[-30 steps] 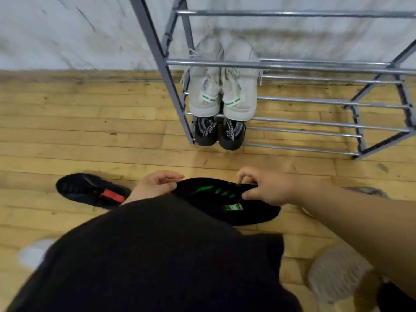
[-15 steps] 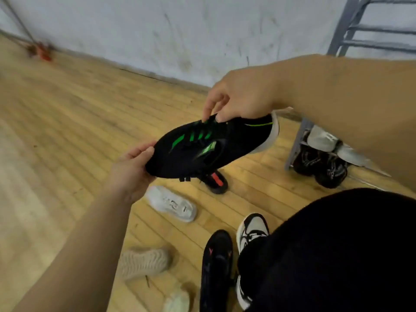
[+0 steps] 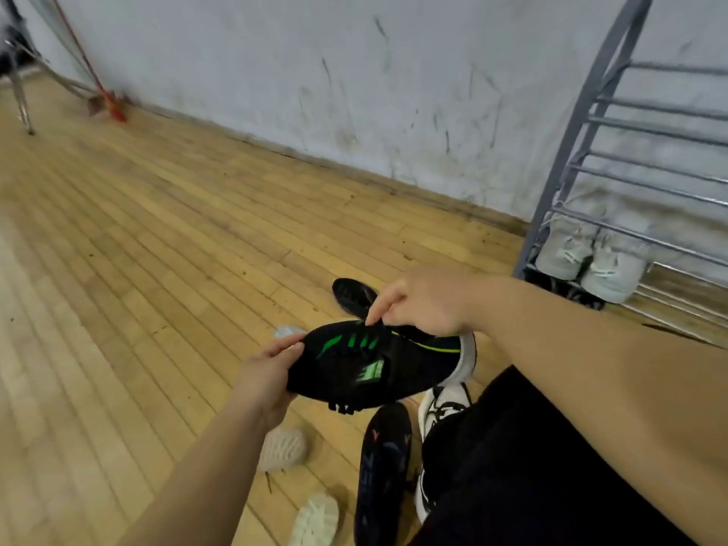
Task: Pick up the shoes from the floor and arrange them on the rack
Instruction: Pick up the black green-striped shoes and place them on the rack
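Note:
A black shoe with green stripes (image 3: 374, 368) hangs in the air in front of me, held by both hands. My left hand (image 3: 264, 378) grips its toe end. My right hand (image 3: 423, 305) pinches its upper edge near the laces. The grey metal rack (image 3: 583, 124) stands at the right against the wall, with a white pair (image 3: 591, 258) on a low shelf and a dark pair partly hidden below. On the floor lie a black shoe (image 3: 352, 295), a long black shoe (image 3: 382, 466), two beige shoes (image 3: 283, 445) (image 3: 317, 518) and a small pale shoe (image 3: 287, 331).
A black-and-white shoe (image 3: 437, 407) shows beside my dark clothing (image 3: 532, 466) at the lower right. A red-headed broom (image 3: 112, 108) leans on the scuffed white wall at the far left, near chair legs (image 3: 21, 100). Wooden planks stretch away to the left.
The view swung left from facing the rack. The green-striped shoe rose off the floor in both hands, then dropped slightly lower and closer to me.

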Motion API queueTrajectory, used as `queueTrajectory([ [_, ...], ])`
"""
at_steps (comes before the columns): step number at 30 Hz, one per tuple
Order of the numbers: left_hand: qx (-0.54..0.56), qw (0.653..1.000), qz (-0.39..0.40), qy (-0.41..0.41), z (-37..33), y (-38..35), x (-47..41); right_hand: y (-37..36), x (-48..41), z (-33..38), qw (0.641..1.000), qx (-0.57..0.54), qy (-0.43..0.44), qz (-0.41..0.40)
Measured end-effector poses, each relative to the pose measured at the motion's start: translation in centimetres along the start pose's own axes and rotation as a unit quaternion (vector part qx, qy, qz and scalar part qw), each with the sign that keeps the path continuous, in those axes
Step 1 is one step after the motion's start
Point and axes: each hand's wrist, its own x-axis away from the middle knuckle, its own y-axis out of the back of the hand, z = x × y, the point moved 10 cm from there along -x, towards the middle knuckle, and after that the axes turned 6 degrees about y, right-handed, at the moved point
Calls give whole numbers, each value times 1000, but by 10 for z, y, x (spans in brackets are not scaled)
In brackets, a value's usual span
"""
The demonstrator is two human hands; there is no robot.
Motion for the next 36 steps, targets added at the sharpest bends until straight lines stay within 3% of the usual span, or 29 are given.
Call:
queueTrajectory([
  [3, -5, 992, 81, -97, -80, -83, 32, 99, 68, -1, 992, 23, -14, -123],
  [6, -44, 955, 211, -205, -150, -205, 99, 187, 179, -24, 965, 48, -52, -251],
  [9, -133, 889, 345, -272, -169, -335, 197, 212, 326, -86, 929, -16, -111, -352],
  [11, -217, 820, 445, -286, -147, -421, 275, 189, 441, -142, 886, -90, -165, -423],
  [12, -251, 788, 474, -302, -136, -450, 305, 170, 481, -168, 862, -138, -184, -451],
  [15, -347, 665, 581, -317, -50, -547, 420, 62, 623, -230, 745, -289, -222, -559],
  [18, -410, 562, 650, -307, 61, -605, 525, -75, 726, -256, 594, -384, -259, -658],
  [22, -490, 445, 696, -277, 210, -621, 609, -247, 794, -264, 404, -467, -296, -729],
  [25, -540, 388, 690, -286, 295, -609, 623, -351, 800, -265, 300, -501, -314, -749],
  [27, -548, 359, 687, -314, 327, -605, 632, -404, 791, -270, 261, -522, -322, -746],
  [30, -551, 250, 641, -473, 342, -609, 653, -475, 773, -279, 229, -546, -371, -715],
  [36, -585, 171, 597, -521, 380, -624, 648, -615, 800, -265, 155, -408, -662, -609],
])
